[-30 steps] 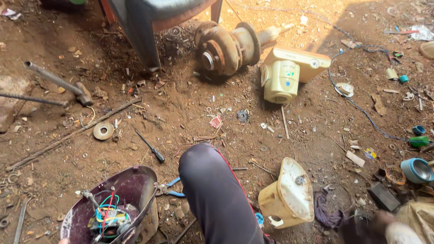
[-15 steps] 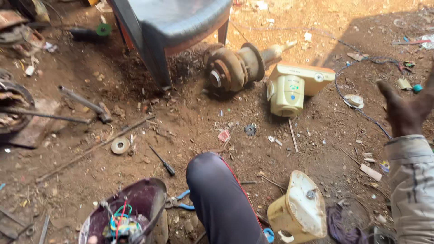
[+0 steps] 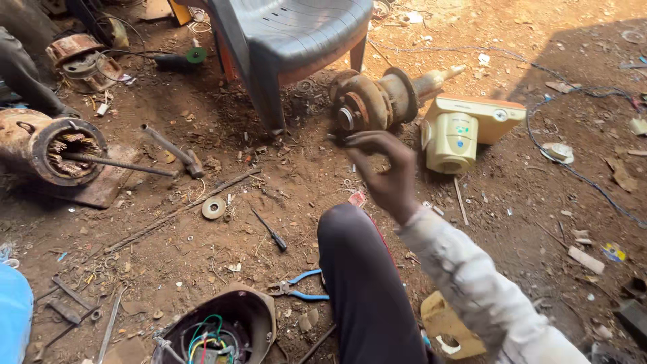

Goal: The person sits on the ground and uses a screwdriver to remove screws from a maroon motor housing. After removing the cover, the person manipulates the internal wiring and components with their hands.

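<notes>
While the right hand (image 3: pixel 384 172) hangs in the air with fingers bent and holding nothing, the rusty motor part (image 3: pixel 384 101) lies just behind it on the dirt ground (image 3: pixel 526 222), its long axis slanting, its shaft pointing up to the right, beside a grey chair (image 3: pixel 290 40) and a cream housing (image 3: pixel 465 128)

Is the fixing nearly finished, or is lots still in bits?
Lots is still in bits. Already opened: the dark casing shows its coloured wires, and the cream housing lies apart from the rusty rotor. In hand: nothing; the right hand is raised, empty, above the dirt. Pliers and screwdriver lie unused, and nothing looks reassembled.
</notes>
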